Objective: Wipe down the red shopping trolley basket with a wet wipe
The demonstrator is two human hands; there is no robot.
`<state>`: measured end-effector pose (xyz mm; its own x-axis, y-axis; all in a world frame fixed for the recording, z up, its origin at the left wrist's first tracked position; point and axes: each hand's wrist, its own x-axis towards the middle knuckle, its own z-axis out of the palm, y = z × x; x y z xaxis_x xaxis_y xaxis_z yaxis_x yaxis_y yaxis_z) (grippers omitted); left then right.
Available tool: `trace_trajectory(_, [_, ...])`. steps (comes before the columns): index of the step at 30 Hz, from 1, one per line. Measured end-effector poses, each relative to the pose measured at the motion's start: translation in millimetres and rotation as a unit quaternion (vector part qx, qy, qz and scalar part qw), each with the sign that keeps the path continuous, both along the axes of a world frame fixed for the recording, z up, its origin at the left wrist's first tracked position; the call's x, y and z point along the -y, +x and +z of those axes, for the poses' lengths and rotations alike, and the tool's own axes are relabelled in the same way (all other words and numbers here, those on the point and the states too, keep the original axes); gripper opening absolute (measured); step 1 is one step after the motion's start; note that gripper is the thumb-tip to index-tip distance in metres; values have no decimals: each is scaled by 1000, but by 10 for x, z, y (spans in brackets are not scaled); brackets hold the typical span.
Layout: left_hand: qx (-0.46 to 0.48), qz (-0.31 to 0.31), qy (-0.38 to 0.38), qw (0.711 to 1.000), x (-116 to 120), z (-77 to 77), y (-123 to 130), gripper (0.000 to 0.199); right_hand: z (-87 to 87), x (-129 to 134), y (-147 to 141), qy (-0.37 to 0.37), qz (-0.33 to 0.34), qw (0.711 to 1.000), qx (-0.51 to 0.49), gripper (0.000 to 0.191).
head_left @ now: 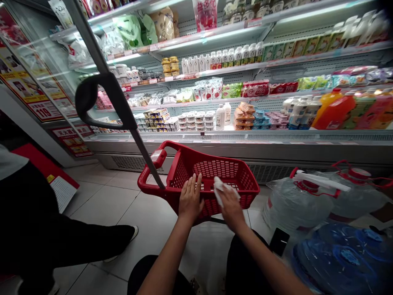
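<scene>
A red plastic shopping basket (215,168) with perforated walls stands in front of me, its black and grey pull handle (113,96) rising to the upper left. My left hand (190,198) lies with its fingers stretched out against the near wall of the basket, holding nothing. To its right, my right hand (229,203) holds a white cloth or tissue (218,189) at the basket's near rim. That hand is slightly blurred, and part of the cloth is hidden under its fingers.
Refrigerated shelves (196,137) of packaged goods run behind the basket. Large water bottles (331,262) and a dark phone (279,241) are at the right. A person in black trousers (76,237) is at the left, near a red box (33,159).
</scene>
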<state>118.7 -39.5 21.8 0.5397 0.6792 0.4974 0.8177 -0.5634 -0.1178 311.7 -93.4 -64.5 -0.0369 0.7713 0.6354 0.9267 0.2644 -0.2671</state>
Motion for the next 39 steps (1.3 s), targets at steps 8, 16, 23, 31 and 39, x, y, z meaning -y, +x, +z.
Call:
trace_trajectory(8, [-12,1,19,1000,25,1,-171,86,273,-3,-517,8,101,994,31,79])
trace_trajectory(16, [-18,15,1,1000,49,54,-315,101,-10,364,502,-11,-30,995,93,75])
trace_trajectory(23, [-11,21,2,1000,45,22,-284,105,-209,536,840,-20,-150,987,61,70])
trace_trajectory(31, [-10,50,17,999,33,-2,-245,91,136,76,-533,6,45,999,12,83])
trace_trajectory(39, [-34,4,28,999,32,77,-335,79,259,-45,-669,22,112,993,38,83])
